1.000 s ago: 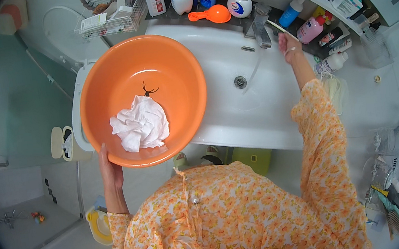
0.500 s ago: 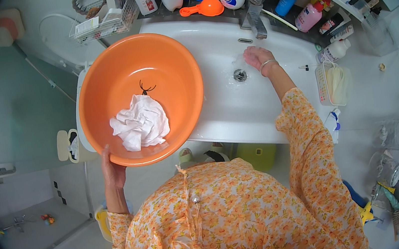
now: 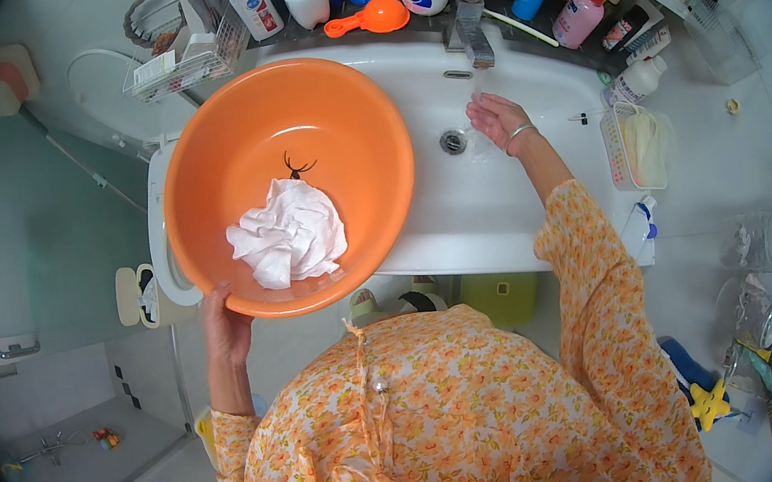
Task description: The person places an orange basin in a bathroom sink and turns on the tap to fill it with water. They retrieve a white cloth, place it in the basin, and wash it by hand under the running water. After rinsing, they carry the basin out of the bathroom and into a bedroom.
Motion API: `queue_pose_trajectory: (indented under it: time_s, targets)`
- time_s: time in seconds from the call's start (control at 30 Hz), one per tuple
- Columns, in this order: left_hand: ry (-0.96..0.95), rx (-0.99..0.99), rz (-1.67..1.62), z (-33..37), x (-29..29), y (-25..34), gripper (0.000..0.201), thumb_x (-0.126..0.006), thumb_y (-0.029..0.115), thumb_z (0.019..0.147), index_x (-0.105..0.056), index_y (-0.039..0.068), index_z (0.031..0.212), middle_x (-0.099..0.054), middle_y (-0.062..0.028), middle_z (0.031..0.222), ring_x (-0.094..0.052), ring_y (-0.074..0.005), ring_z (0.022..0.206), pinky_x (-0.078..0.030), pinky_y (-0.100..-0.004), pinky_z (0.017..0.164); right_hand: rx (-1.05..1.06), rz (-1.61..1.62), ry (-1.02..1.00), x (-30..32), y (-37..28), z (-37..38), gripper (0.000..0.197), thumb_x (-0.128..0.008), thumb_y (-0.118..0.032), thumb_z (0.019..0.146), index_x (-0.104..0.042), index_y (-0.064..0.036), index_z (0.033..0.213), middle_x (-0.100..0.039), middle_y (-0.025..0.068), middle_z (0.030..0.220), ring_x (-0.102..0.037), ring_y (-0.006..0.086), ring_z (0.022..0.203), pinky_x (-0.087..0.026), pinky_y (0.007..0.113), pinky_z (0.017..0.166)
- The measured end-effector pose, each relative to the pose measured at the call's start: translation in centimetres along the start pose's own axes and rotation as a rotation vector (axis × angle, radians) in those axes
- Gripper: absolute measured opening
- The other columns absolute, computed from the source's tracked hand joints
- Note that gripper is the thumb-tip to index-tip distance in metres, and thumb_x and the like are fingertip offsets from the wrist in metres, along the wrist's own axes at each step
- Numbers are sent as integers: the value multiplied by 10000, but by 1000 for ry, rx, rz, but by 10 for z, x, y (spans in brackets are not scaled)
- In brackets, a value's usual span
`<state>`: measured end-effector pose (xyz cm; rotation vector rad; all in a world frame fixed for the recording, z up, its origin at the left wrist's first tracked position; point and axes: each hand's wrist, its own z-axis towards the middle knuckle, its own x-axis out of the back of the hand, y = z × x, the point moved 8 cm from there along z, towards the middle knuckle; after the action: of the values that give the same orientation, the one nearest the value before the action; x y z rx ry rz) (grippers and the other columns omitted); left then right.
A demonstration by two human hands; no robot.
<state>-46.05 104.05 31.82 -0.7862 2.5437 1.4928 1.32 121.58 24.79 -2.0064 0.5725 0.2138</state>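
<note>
My left hand (image 3: 227,332) grips the near rim of a large orange basin (image 3: 367,170), tilted beside the sink. A crumpled white cloth (image 3: 288,234) lies inside it, next to a dark, branching mark (image 3: 299,166) on the basin's bottom. My right hand (image 3: 499,121), with a bracelet at the wrist, is over the white sink (image 3: 461,221) below the metal faucet (image 3: 473,34). Its fingers are extended and nothing is in it. Water runs onto the hand and splashes near the drain (image 3: 453,141).
Several bottles and pump dispensers (image 3: 306,0) line the dark ledge behind the sink, with an orange scoop (image 3: 371,17) among them. A wire basket (image 3: 187,64) stands at the far left. A white plastic basket (image 3: 632,145) sits right of the sink. Below is a green bin (image 3: 499,299).
The orange basin and my left hand have shifted slightly right, nearer the middle of the sink. My right hand has turned a little under the faucet, and the whole view has shifted somewhat.
</note>
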Motion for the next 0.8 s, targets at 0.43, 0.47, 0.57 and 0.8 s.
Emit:
queue_pose_trajectory:
  time_s: [0.43, 0.47, 0.57, 0.8]
  targets:
    - [-188, 58, 211, 21, -125, -31, 324, -498, 177, 738, -381, 117, 1034, -468, -12, 883, -487, -112, 787, -446, -306, 657, 40, 70, 182, 69, -5, -8, 175, -539, -145, 762, -524, -41, 902, -579, 84, 838, -577, 191, 762, -473, 278, 673]
    - [-195, 78, 227, 22, -134, -34, 319, -501, 177, 737, -382, 118, 1027, -471, -8, 850, -486, -108, 766, -442, -299, 648, 83, 75, 250, 79, -13, -10, 175, -535, -147, 765, -522, -43, 904, -580, 81, 836, -577, 184, 757, -471, 271, 662]
    - [-222, 130, 264, 31, -156, -48, 309, -503, 170, 737, -381, 121, 1017, -467, -1, 767, -479, -104, 691, -427, -291, 624, 171, 87, 347, 90, -37, -17, 169, -523, -148, 774, -517, -39, 903, -576, 79, 819, -573, 169, 734, -463, 255, 631]
    - [-308, 175, 280, 51, -187, -81, 247, -508, 188, 748, -389, 115, 952, -467, -16, 784, -497, -119, 670, -466, -299, 609, 216, 49, 118, 36, -49, -20, 168, -534, -118, 765, -503, -12, 890, -555, 91, 822, -557, 186, 767, -466, 290, 683]
